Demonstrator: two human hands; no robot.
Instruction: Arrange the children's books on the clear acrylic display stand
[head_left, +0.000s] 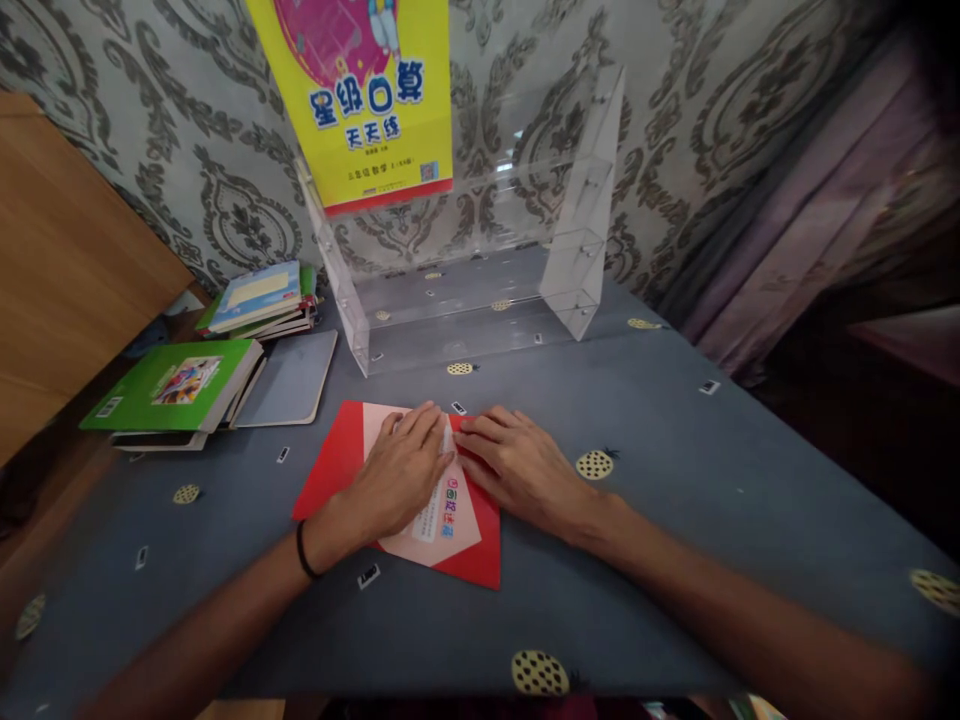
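A red and pink booklet (457,545) lies on the table with colourful characters printed on its cover. My left hand (405,475) rests flat on its middle, fingers stretched towards the top edge, a dark band round the wrist. Beside it, my right hand (517,465) lies over the booklet's upper right edge, its fingers reaching inward and slightly bent. Neither hand is closed round anything. Parts of the cover are hidden beneath both hands.
Behind the booklet stands a clear tiered acrylic rack (570,230) with a yellow book (375,150) upright in it. Stacked books (262,297) and a green book (180,385) lie at the left. A blue-grey tablecloth (675,480) covers the table; a curtain (802,220) hangs at right.
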